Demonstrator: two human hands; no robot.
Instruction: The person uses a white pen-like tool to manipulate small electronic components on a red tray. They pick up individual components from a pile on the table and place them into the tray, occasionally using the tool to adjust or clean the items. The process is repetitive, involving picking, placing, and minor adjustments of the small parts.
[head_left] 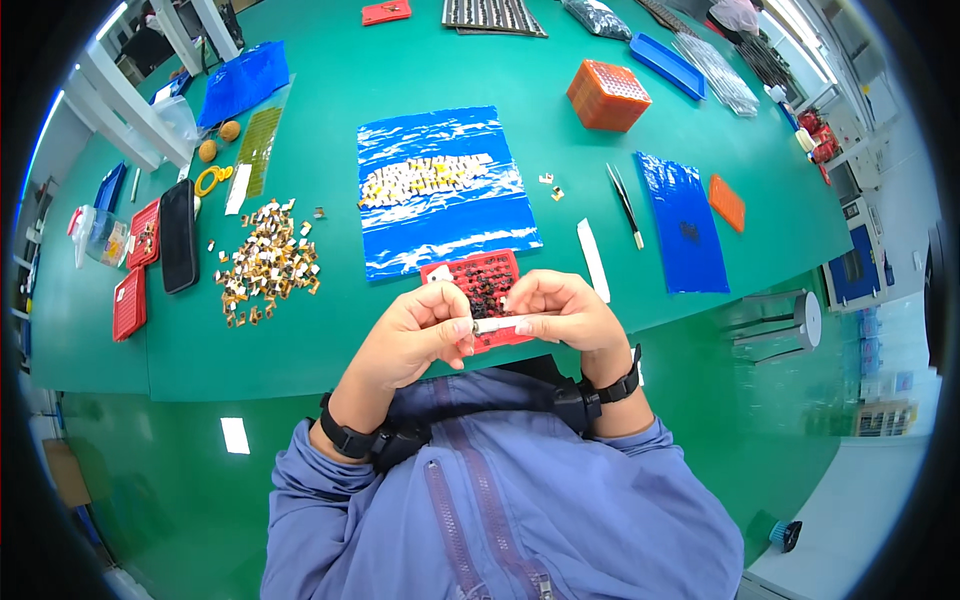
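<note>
Over the near table edge, my left hand and my right hand meet at a small white strip. Thumb and fingertips of my right hand pinch one end of it. At the other end, my left fingertips are closed on a tiny dark-and-metallic part, too small to name. Just beneath lies a red tray with many small black parts in it, partly covered by my hands. Beyond the tray, a blue film sheet bears a heap of small white-and-yellow pieces.
Left on the green table lie a pile of small gold-and-white pieces, a black phone, red trays and yellow scissors. At right are a white strip of paper, tweezers, another blue sheet and an orange stack of trays.
</note>
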